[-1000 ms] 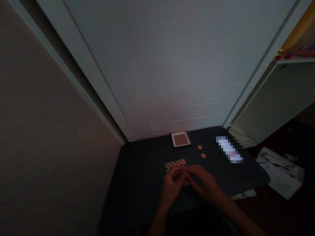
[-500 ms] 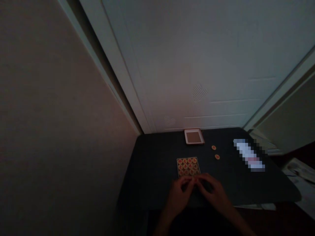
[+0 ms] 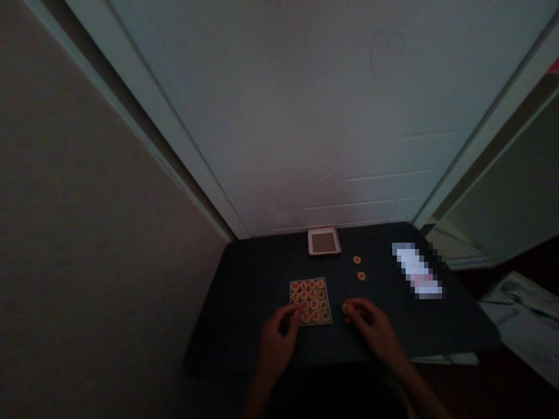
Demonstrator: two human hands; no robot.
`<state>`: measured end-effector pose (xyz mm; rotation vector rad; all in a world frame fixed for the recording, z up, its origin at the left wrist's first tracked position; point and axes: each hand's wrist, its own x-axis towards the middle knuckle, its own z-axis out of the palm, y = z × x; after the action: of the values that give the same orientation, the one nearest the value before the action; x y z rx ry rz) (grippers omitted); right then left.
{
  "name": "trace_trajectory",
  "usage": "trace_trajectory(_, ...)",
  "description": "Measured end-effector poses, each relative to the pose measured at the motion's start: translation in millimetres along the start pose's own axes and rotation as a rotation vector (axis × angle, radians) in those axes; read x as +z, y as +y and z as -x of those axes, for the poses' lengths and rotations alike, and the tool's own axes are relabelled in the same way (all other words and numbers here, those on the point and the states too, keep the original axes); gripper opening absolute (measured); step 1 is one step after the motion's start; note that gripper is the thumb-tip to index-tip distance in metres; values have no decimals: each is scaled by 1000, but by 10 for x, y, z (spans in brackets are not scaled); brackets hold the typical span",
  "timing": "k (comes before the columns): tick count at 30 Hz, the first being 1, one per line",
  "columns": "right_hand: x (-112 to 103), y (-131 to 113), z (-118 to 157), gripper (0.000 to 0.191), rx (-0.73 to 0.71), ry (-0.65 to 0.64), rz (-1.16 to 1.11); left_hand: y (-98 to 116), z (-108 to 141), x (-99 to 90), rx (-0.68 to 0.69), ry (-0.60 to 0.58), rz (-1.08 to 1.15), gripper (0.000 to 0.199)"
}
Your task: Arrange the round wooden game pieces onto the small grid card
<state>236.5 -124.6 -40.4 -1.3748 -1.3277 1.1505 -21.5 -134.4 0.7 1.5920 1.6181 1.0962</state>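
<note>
A square box (image 3: 329, 302) filled with rows of round Chinese chess pieces (image 3: 312, 294), marked with red or dark characters, lies on the dark table in front of me. My left hand (image 3: 277, 331) is at its lower left corner, thumb and index finger pinched together over the pieces there; what is between the fingertips is hidden. To the right of the box, my right hand (image 3: 373, 326) pinches a single Chinese chess piece (image 3: 346, 307) between thumb and fingers. Two loose pieces, an upper one (image 3: 357, 260) and a lower one (image 3: 361, 276), lie farther back.
An open shallow lid or tray (image 3: 324, 229) stands at the back of the dark table (image 3: 244, 291), near a white door (image 3: 262, 116). A bright pixelated object (image 3: 417, 270) lies at the right. Papers (image 3: 524, 314) are beyond the table's right edge.
My hands, close together at the box's near edge before, have moved apart. The right one has gone right with a piece, the left to the box's left corner. The view has shifted slightly.
</note>
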Motion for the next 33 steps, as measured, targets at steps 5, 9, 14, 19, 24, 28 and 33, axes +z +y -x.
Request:
trace_trajectory(5,-35,109,-126,43,-21,1,-24,-167,-149,-13,129,135,-128,25)
trace_trajectory(9,27,96,-221,42,-53,-50,-25,-334,-204,50,144,132,-197,28)
trace_trajectory(14,161,-26,-354,37,-95,-124,24,-449,-159,164,213,82,-269,36)
trace_trajectory(19,304,-72,-470,37,-102,-99,67,-399,-76,201,351,-27,-429,42)
trace_trajectory(24,426,-61,-501,35,-121,-46,116,-331,-38,180,452,-139,-540,44)
trace_trajectory(28,469,-51,-500,34,-188,-33,210,-331,-26,172,484,-151,-582,43)
trace_trajectory(33,487,-26,-503,28,-250,-41,275,-350,-29,174,482,-154,-563,43)
